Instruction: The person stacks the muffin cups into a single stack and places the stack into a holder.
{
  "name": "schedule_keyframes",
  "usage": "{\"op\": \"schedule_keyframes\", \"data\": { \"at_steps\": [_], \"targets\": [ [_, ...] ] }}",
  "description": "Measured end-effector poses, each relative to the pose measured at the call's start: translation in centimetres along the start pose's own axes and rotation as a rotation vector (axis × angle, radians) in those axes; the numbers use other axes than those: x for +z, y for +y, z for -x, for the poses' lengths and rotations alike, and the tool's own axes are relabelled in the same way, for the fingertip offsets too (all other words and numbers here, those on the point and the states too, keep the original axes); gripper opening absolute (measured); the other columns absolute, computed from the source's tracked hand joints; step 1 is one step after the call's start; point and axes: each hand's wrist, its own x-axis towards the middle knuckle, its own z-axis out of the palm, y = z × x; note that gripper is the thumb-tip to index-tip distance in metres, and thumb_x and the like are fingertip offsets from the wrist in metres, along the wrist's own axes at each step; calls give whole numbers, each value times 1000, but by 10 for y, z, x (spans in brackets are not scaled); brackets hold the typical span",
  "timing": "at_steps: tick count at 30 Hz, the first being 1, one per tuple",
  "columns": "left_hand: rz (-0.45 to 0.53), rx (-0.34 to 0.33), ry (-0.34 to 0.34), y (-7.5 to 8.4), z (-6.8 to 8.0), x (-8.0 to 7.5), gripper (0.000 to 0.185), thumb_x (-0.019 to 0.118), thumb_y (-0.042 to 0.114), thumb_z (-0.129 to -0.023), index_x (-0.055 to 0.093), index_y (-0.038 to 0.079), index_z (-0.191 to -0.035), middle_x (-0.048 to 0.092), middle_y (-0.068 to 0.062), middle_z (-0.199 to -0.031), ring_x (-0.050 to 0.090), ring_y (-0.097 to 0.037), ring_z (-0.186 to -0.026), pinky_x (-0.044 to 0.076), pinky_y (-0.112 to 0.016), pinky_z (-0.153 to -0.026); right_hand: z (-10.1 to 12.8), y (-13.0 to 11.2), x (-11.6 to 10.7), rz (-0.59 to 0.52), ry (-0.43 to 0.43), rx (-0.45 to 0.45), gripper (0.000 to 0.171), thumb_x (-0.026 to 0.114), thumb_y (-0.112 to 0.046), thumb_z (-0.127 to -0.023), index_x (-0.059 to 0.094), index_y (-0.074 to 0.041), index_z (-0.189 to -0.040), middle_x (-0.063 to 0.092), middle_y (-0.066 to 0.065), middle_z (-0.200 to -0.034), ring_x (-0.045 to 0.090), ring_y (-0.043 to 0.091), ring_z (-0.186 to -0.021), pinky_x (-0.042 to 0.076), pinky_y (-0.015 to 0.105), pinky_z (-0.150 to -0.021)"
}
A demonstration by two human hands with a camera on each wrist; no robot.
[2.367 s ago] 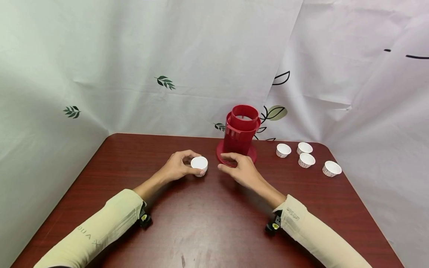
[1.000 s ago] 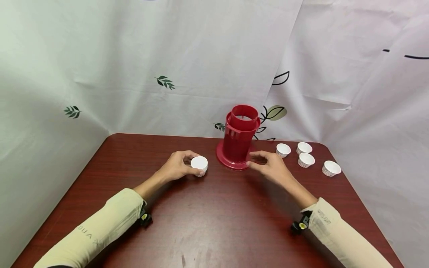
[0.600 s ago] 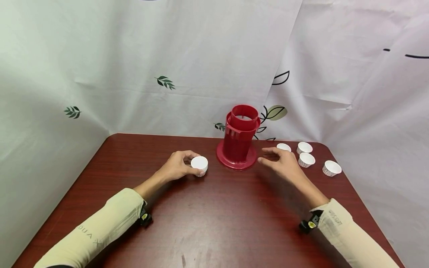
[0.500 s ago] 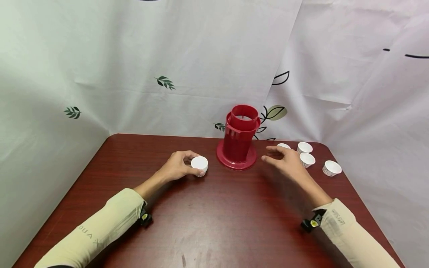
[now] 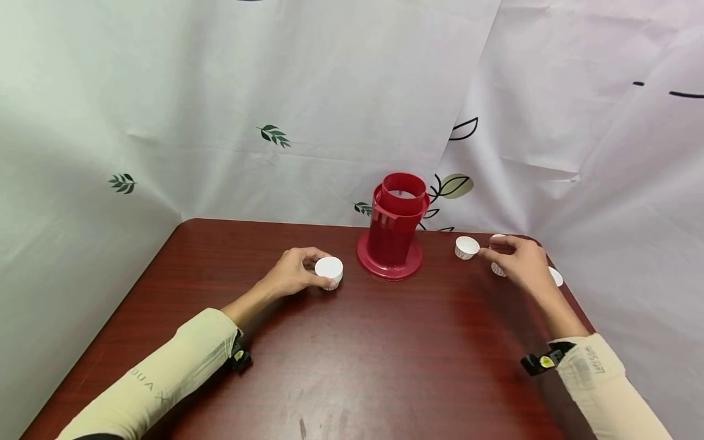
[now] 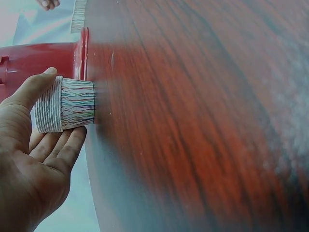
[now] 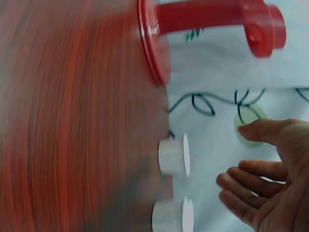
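A stack of nested white paper baking cups (image 5: 329, 273) stands on the table, held by my left hand (image 5: 293, 272). In the left wrist view the cups (image 6: 77, 101) have wavy coloured lines on the side, with the thumb across one side and the fingers along the other. My right hand (image 5: 524, 264) hovers over the far right corner, thumb and fingers apart around nothing. A single white baking cup (image 5: 465, 249) sits just left of it. Other cups (image 5: 557, 277) are partly hidden behind that hand. In the right wrist view two cups (image 7: 173, 157) stand below the open fingers.
A red cylindrical holder (image 5: 389, 241) with a round base and a ring-shaped top stands at the back, between my hands. The dark red wooden table (image 5: 341, 366) ends at a white cloth backdrop (image 5: 330, 110) with leaf prints.
My right hand has moved right, from in front of the red holder past the nearest single cup to above the corner cups. The left hand stays on its cup stack.
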Motion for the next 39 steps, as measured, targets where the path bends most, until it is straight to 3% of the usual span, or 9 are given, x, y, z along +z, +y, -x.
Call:
{"op": "schedule_keyframes", "data": {
  "at_steps": [3, 9, 16, 21, 29, 32, 35, 37, 39],
  "targets": [
    [0, -3, -1, 0, 0, 0, 54, 106, 20, -77, 83, 12, -125, 84, -4, -105, 77, -14, -91, 60, -24, -82, -1, 15, -8, 29, -29, 35, 59, 83, -40, -100, 76, 6, -136, 80, 31, -128, 74, 50, -123, 54, 33, -89],
    [-5, -2, -4, 0, 0, -1, 54, 105, 21, -77, 83, 12, -125, 84, -3, -103, 76, -15, -91, 59, -24, -81, 0, 45, -23, 57, -29, 80, 61, 80, -36, -103, 71, 14, -137, 76, 37, -129, 73, 54, -119, 53, 32, -82],
    [-5, 4, -3, 0, 0, -1, 54, 105, 22, -78, 83, 12, -125, 84, -4, -104, 77, -16, -91, 60, -24, -81, 3, 67, -47, 118, -51, 170, 73, 76, -43, -106, 61, 16, -147, 65, 43, -144, 64, 62, -129, 55, 66, -98],
    [-8, 1, -5, 0, 0, -1, 53, 105, 22, -78, 83, 12, -126, 84, -4, -105, 77, -15, -92, 60, -24, -82, 6, 79, -53, 159, -90, 221, 78, 78, -43, -104, 57, 16, -151, 61, 44, -147, 59, 65, -132, 52, 74, -102],
    [-8, 1, -1, 0, 0, 0, 52, 106, 19, -77, 84, 13, -124, 85, -4, -105, 77, -16, -91, 60, -23, -81, 8, 93, -52, 200, -132, 250, 85, 76, -45, -103, 51, 21, -151, 51, 50, -151, 52, 71, -134, 49, 77, -106],
    [-7, 5, -1, 0, 0, 0, 52, 106, 18, -77, 84, 12, -124, 86, -4, -105, 77, -14, -90, 59, -22, -80, 8, 99, -48, 200, -120, 239, 63, 77, -45, -101, 66, 15, -115, 71, 41, -109, 63, 58, -103, 57, 62, -84],
    [-4, 12, -4, 0, 0, 0, 53, 106, 19, -77, 84, 9, -125, 86, -6, -106, 77, -13, -89, 59, -21, -79, 8, 106, -45, 189, -112, 216, 50, 79, -43, -98, 59, 2, -85, 60, 18, -75, 56, 38, -81, 46, 44, -68],
    [-4, 16, -4, 0, 0, -1, 54, 106, 18, -77, 84, 8, -124, 86, -7, -106, 77, -13, -88, 59, -21, -79, 8, 109, -45, 178, -128, 216, 53, 78, -42, -99, 63, 8, -91, 63, 25, -81, 57, 42, -83, 48, 45, -70],
    [-6, 18, -4, 0, 0, -1, 54, 106, 18, -77, 84, 8, -125, 86, -8, -106, 77, -13, -88, 59, -20, -79, 8, 112, -45, 178, -140, 228, 63, 77, -41, -99, 65, 18, -115, 68, 39, -102, 62, 50, -94, 52, 49, -77]
  ]
}}
